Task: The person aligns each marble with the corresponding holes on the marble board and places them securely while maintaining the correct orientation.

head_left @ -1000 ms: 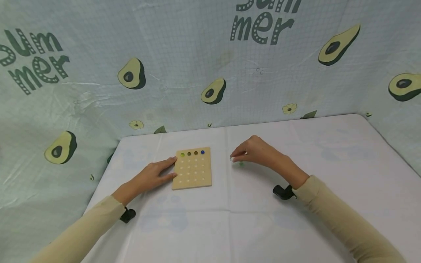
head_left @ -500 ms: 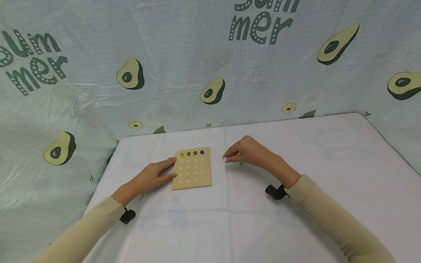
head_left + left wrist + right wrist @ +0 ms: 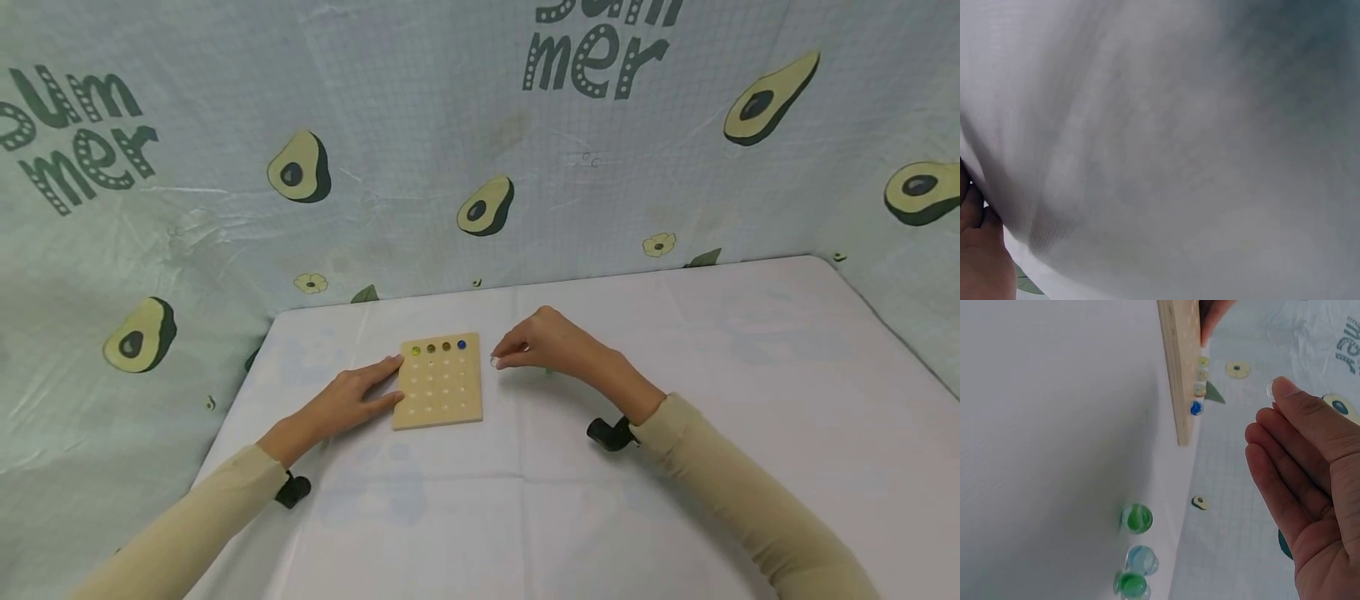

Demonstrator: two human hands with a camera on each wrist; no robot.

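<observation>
Glinting at the tip of the thumb, a clear marble (image 3: 1270, 391) is pinched by the right hand (image 3: 551, 342); the index finger is mostly hidden in the right wrist view, and the other fingers are loosely bent. The marble, small and glassy, is held above the bench (image 3: 480, 525), just beside the right edge of the board (image 3: 438, 396). By the left hand (image 3: 352, 397), the board's left edge is touched with thumb and fingers extended and spread. The board, tan and flat on the bench, is marked by rows of pale hollows; its far row is filled by a yellow-green marble (image 3: 416, 351), two brownish marbles (image 3: 431, 348) and, at the right, a blue marble (image 3: 462, 344). In the right wrist view, a green-swirled marble (image 3: 1137, 519), a pale blue marble (image 3: 1141, 558) and a green marble (image 3: 1133, 585) are seen close together on the bench. Beyond it, a pale sheet (image 3: 397, 108) is printed with avocados.
</observation>
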